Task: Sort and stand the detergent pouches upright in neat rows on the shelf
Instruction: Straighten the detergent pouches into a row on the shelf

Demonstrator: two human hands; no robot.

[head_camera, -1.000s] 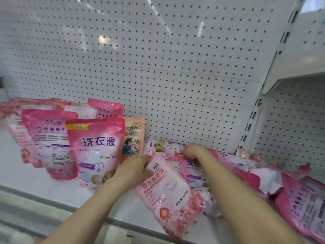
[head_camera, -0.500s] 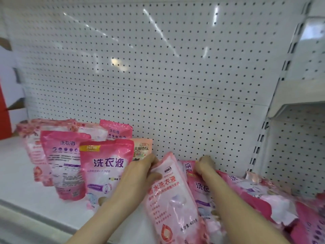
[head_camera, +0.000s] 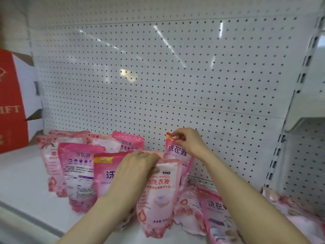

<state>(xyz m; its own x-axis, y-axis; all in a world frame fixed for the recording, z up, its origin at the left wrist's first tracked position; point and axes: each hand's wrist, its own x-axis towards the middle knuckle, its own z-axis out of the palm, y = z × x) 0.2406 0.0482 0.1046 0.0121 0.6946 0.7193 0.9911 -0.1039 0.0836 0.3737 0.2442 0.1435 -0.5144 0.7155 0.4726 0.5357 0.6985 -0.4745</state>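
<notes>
Pale-pink pouch [head_camera: 159, 199] in left hand [head_camera: 136, 167], magenta pouch [head_camera: 175, 153] in right hand [head_camera: 189, 141].

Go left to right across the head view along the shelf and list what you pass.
red box → back-facing pouch → NEW pouch → left hand → pale pouch it grips → raised pouch, pinched at its top by the right hand → flat pouches

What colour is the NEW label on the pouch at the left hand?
The NEW label is yellow; head view.
</notes>
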